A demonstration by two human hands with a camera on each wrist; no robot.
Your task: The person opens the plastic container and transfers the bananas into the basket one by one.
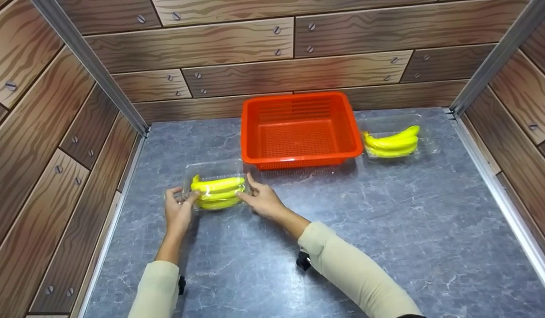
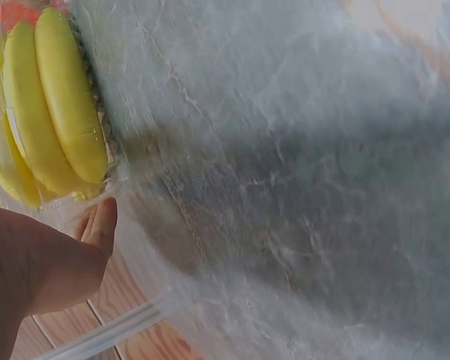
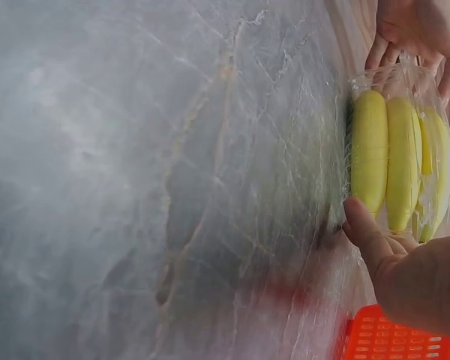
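Observation:
A clear plastic container (image 1: 214, 168) with yellow bananas (image 1: 217, 185) in it is at the left, in front of the red basket. My left hand (image 1: 179, 211) holds its left end, the thumb over the edge near the banana stems. On the opposite end, my right hand (image 1: 266, 202) grips the container with thumb and fingers. Through the plastic, the bananas (image 2: 64, 97) lie side by side in the left wrist view. The right wrist view has both hands at the ends of the container, around the bananas (image 3: 369, 150). Some fingertips are hidden behind the plastic.
A red plastic basket (image 1: 301, 160) with perforated walls stands against the back wall. Right of it, a second clear container (image 1: 427, 143) holds more yellow bananas (image 1: 392, 143). Wood-patterned panels (image 1: 237, 42) and metal rails (image 1: 502, 190) border the grey marbled surface (image 1: 387, 229).

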